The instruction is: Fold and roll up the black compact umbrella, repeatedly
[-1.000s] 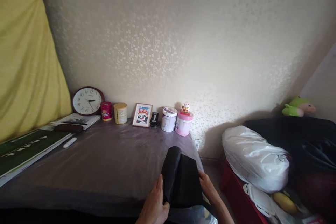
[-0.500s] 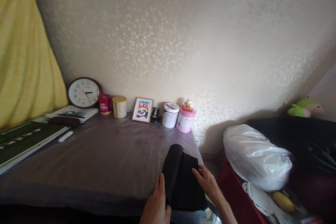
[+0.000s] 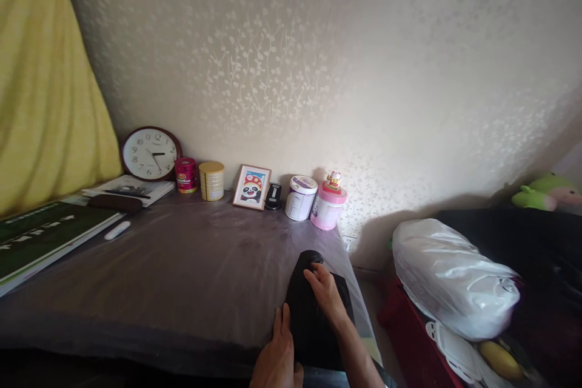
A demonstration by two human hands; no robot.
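Hands and a folded black piece at the near right corner of a covered table. The black piece (image 3: 311,339) lies on the table (image 3: 195,279), its rounded far end pointing towards the row of containers by the wall. The left hand (image 3: 277,351) lies along its left edge, with the fingers directed away from the body and touching that edge; the thumb is near the close end. Whether the left thumb and fingers press the material between them cannot be told. The right hand (image 3: 324,288) crosses over the upper part, its thumb and fingers drawn near one another just short of the far end; whether a layer is pinched there cannot be told. The piece therefore lies between the left hand and the right wrist and partly beneath the right hand; a strip of it shows to the right of that wrist, and its far end projects beyond the right fingertips. Behind, a pink tub (image 3: 327,212) bearing a small figurine (image 3: 333,182) stands beside a white tub (image 3: 300,201). To the right, well apart from the left hand, rests a white plastic bag (image 3: 450,279).
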